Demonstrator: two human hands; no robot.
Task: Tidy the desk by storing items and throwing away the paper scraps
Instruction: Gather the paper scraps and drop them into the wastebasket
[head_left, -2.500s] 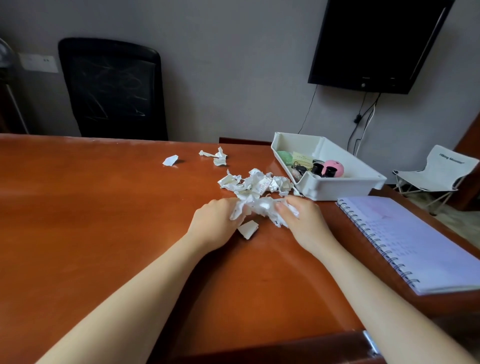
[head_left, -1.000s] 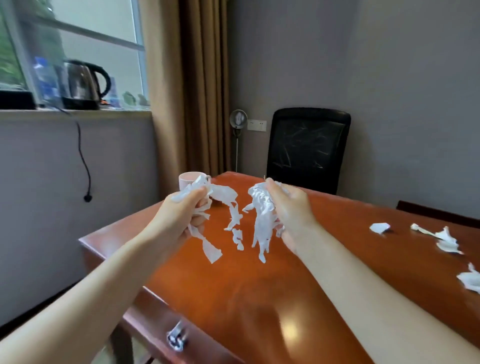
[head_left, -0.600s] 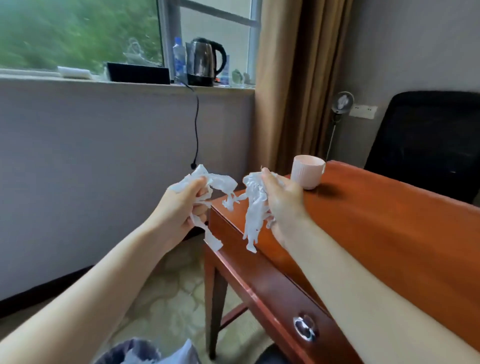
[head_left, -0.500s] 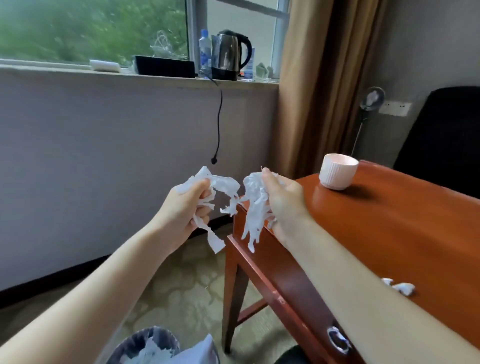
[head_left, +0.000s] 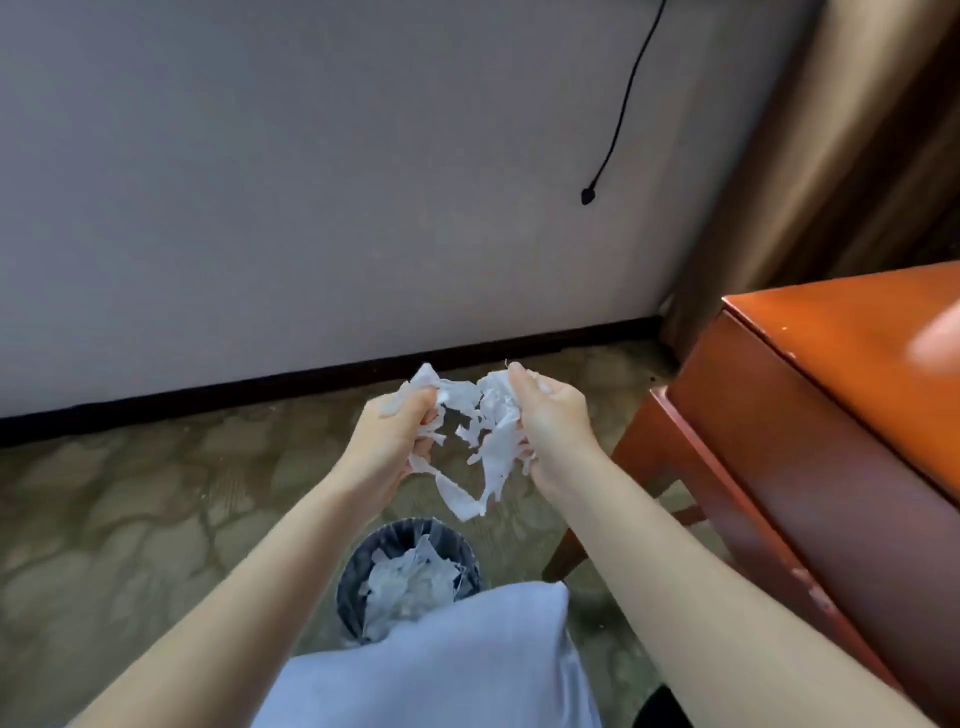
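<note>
Left hand (head_left: 390, 439) grips a wad of paper scraps (head_left: 470, 441), fingers curled round it. Right hand (head_left: 551, 423) grips the other bunch; strips dangle between both, centre frame. Directly below, lower centre: dark waste bin (head_left: 348, 590) holding white paper, partly behind pale clothing (head_left: 441, 670). Desk (head_left: 831, 415) corner at right edge; curtain (head_left: 831, 130) upper right.

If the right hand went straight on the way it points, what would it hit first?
Probably the paper scraps in the left hand, just ahead of the right hand, though depth is unclear. Past those, only the wall. The bin sits below, off that line.
</note>
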